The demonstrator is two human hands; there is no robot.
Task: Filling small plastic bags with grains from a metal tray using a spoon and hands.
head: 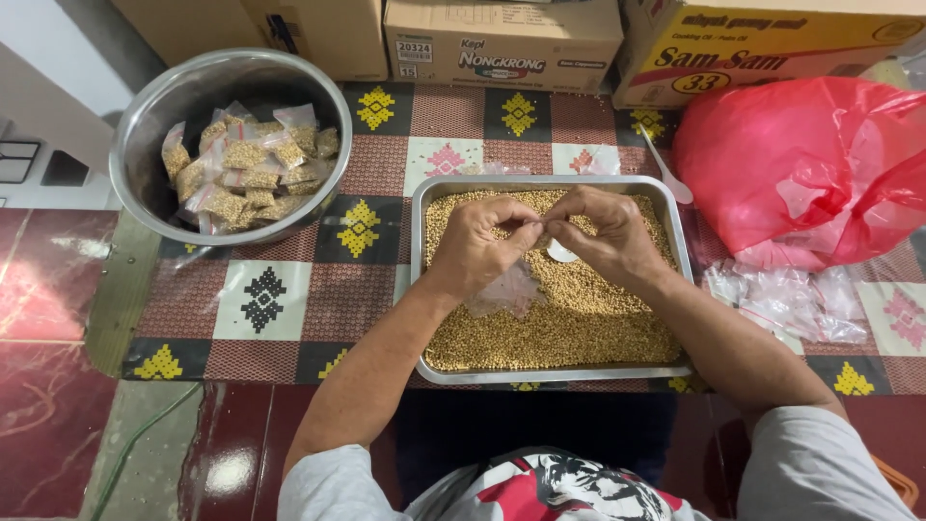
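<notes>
1. Nearest the camera, a grey sleeve with a red, black and white printed shirt front fills the bottom edge; two bare forearms run up from it and meet over the tray.
2. Beneath everything lies the surface [289, 309], covered by a woven-look cloth of maroon, black and white squares with yellow, pink and black diamond motifs; cardboard boxes [502, 39] line its far edge.
3. At the right sits a glossy, crumpled red plastic bag [810, 169]; below it lies a loose heap of empty clear bags [791, 304].
4. At the far left stands a round, shiny steel bowl [145, 125] holding sealed clear packets [246, 169] of tan grains.
5. Centred, a rectangular steel tray [420, 289] lies with its long axis left to right, filled with small, round, tan seeds [579, 328].
6. Left hand [477, 246] and right hand [603, 236] meet above the tray's far half, fingertips pinching the mouth of a small clear bag [506, 289]; the thin, limp film hangs toward the person from the left hand, which is nearer.
7. A white plastic spoon [562, 253] rests on the seeds just beneath the right hand; another white spoon [666, 174] lies beyond the tray's right corner.
</notes>
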